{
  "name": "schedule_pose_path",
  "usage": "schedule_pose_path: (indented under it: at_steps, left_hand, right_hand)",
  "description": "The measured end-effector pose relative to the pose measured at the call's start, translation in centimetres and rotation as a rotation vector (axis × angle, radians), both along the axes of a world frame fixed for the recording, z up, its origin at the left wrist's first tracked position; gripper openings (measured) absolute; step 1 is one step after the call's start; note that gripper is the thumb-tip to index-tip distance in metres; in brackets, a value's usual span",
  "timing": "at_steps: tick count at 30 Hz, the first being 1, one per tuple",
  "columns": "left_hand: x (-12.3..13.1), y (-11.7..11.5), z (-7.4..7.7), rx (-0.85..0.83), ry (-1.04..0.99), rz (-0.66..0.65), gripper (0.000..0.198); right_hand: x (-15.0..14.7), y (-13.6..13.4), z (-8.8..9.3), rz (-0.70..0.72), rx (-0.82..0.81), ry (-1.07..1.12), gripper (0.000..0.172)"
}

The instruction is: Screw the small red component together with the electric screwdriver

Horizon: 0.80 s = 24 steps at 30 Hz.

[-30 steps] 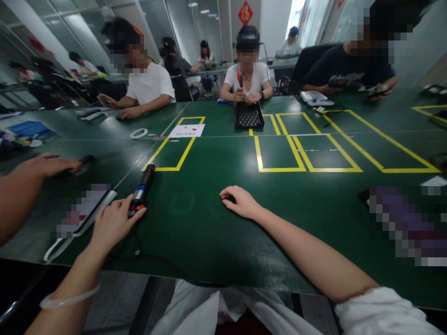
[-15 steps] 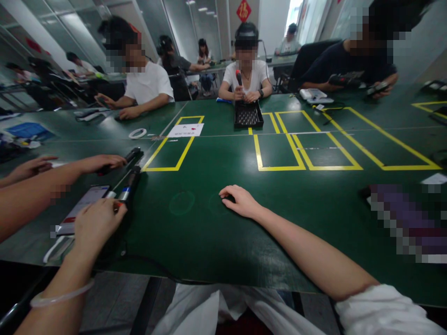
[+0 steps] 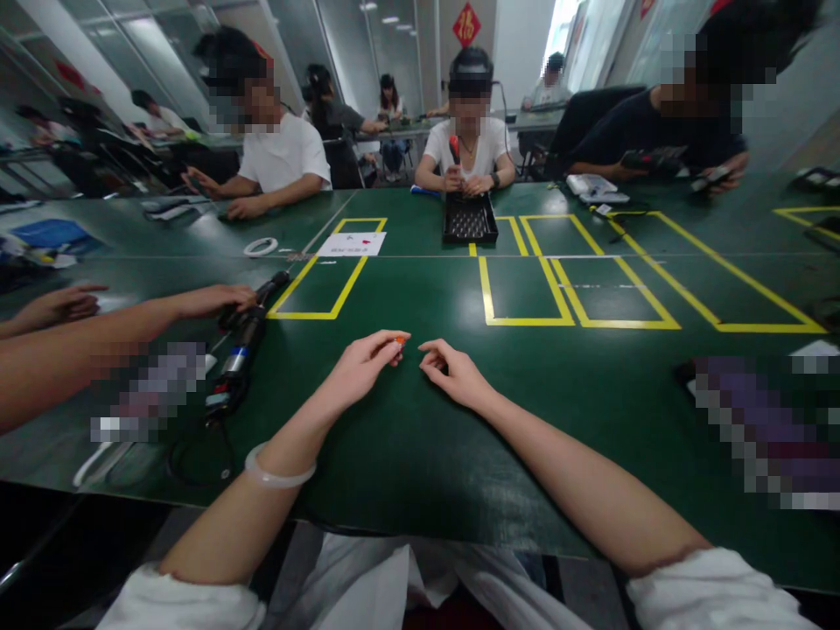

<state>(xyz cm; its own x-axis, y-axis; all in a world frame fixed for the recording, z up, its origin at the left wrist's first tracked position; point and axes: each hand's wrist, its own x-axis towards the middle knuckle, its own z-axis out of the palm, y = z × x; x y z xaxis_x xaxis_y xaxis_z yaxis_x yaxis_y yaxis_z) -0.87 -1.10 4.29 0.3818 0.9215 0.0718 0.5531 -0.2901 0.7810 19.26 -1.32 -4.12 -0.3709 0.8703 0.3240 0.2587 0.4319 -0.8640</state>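
My left hand (image 3: pixel 364 363) rests on the green table (image 3: pixel 407 437) near its middle, its fingertips pinched on a small orange piece (image 3: pixel 399 339). A few centimetres to its right lies my right hand (image 3: pixel 456 372), fingers curled, with something dark and small under them that I cannot make out. The electric screwdriver (image 3: pixel 236 363) with its black cable lies on the table to the left, apart from my hands.
A neighbour's arms (image 3: pixel 98 332) reach in from the left, one hand beside the screwdriver's tip. A phone (image 3: pixel 141 398) lies by them. Yellow tape boxes (image 3: pixel 577 280) mark the table. A black tray (image 3: pixel 468 223) stands before the person opposite. Several people sit around.
My left hand let go of the screwdriver at the left and moved right to the table's middle, now pinching a small orange piece. My right hand stayed put.
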Motion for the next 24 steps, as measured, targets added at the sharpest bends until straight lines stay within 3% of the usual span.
schedule_pose_path:
  at_steps: [5,9,17,24]
  left_hand:
    - [1.6,0.9,-2.2,-0.088,-0.096,-0.093,0.048]
    - [1.4,0.6,-3.7,-0.124,-0.149,-0.152,0.053]
    - [1.1,0.4,-4.0,-0.13,-0.19,-0.134,0.05]
    - [1.2,0.4,-4.5,0.011,-0.19,-0.118,0.041]
  right_hand:
    - [0.2,0.2,0.0,-0.029,-0.042,0.092,0.034]
    - [0.1,0.0,0.3,0.028,0.008,0.056,0.025]
    - [0.2,0.0,0.0,-0.016,0.018,0.03,0.012]
    - [0.2,0.1,-0.2,-0.059,0.039,-0.011,0.011]
